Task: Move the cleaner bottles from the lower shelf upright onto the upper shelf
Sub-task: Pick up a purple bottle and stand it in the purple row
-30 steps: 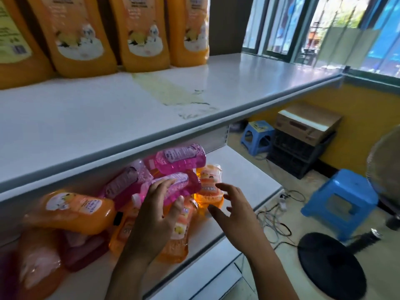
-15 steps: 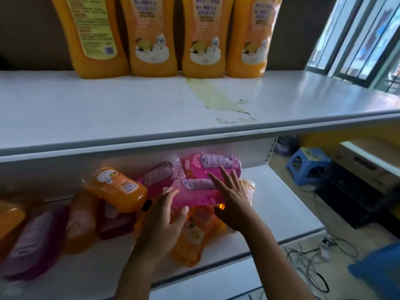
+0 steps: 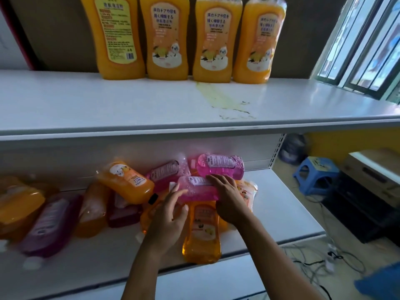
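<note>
Hands are closing round a pink cleaner bottle (image 3: 198, 189) lying atop the lower-shelf heap: left hand (image 3: 167, 215) fingers touching its near-left end, right hand (image 3: 227, 199) fingers curling over its right. Probably heavy, slick plastic; gripping mid-body looks safest.

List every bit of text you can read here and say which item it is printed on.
"床のドアや窓を 強く掃除する": front labels of three upright orange bottles on the upper shelf; the lines beneath are too small to read.
Leftmost orange bottle: back label and barcode, too small to read.
Pink bottle and lying orange bottle on the lower shelf: labels blurred, unreadable.
</note>
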The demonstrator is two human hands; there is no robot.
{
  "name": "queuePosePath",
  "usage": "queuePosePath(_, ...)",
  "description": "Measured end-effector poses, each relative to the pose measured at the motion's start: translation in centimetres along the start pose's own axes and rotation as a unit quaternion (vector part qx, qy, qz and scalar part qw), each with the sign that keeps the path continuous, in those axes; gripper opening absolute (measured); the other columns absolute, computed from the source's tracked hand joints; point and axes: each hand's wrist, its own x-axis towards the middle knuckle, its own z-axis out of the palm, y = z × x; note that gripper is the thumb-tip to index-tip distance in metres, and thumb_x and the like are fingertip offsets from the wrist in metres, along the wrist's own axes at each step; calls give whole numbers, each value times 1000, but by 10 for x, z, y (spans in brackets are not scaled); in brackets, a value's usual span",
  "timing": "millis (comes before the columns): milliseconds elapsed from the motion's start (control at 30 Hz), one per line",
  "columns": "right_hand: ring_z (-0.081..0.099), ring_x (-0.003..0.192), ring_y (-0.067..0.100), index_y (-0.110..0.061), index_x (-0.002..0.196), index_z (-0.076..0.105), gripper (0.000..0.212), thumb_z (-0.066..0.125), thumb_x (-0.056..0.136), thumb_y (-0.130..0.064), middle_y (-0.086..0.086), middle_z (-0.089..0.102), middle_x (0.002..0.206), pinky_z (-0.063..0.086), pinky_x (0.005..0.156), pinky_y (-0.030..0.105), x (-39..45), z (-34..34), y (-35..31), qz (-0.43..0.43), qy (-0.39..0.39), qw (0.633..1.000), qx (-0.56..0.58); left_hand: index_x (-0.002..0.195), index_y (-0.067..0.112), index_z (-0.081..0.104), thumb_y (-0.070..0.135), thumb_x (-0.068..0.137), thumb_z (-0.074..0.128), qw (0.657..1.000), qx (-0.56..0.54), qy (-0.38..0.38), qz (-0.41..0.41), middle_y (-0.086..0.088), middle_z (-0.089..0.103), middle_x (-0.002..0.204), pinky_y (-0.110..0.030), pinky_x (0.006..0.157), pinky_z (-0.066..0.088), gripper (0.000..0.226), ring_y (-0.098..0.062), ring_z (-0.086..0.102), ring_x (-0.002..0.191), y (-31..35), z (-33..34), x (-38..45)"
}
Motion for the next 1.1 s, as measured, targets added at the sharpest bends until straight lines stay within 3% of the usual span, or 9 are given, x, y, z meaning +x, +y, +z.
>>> queuePosePath(200,45,132,30,-23,147,45,58,67,93,-19,5,50,147,41,109,48,-8,-17,0,29,4,999,25,143,36,40,28,100,53,998,-7,20,56,23,20,159,-21,113,28,46,5,19,145,16,18,-9)
queuePosePath(333,58,121,29,-15,137,54,47,64,93,-5,6,62,130,52,98,44,-27,-26,-10,71,38,987,141,129,46,50,34,96,56,989,-68,126,35,32,48,135,-21,102,42,36,11,42,127,19,19,-18)
queuePosePath(467,73,98,25,-16,123,62,34,61,91,-27,5,75,105,60,72,29,-58,-24,-38,153,70,824,542,118,61,49,66,78,54,982,-131,127,-36,48,49,118,-14,92,42,41,16,48,115,22,15,-24)
queuePosePath(600,72,101,23,-23,110,74,32,58,87,-37,7,75,109,59,74,28,-71,-14,-58,176,60,748,637,130,62,41,81,74,54,985,-142,86,-37,29,45,141,-27,103,46,61,3,43,129,28,18,-27)
queuePosePath(767,64,115,10,-45,119,67,38,56,85,-54,-5,69,125,57,89,27,-77,0,-71,169,12,810,562,138,61,30,57,83,61,986,-113,122,-13,40,41,135,0,85,42,63,22,42,121,35,15,-36)
queuePosePath(833,57,123,17,-52,115,65,29,52,89,-49,-4,64,128,53,96,36,-74,-2,-78,101,11,877,470,142,52,34,43,84,64,979,-153,132,-22,26,48,141,-4,87,44,66,13,47,124,30,6,-41)
queuePosePath(900,48,131,21,-49,136,48,44,54,94,-39,-5,54,139,45,106,50,-67,-6,-83,28,-7,918,396,145,45,36,34,86,66,974,-184,132,-20,16,52,143,-9,89,46,67,5,52,125,29,-5,-45)
queuePosePath(1000,44,138,13,-58,150,8,91,66,93,-17,-10,33,156,48,105,48,-54,-19,-98,-36,-56,907,415,146,33,39,21,87,71,965,-200,168,-14,16,63,132,-11,84,49,67,1,61,116,27,-20,-50)
queuePosePath(1100,37,143,9,-63,147,9,92,72,88,-31,-18,24,160,46,107,51,-38,-28,-121,-72,-40,908,412,142,33,43,22,85,74,958,-200,205,-15,19,65,126,-11,82,50,66,3,62,113,23,-37,-62)
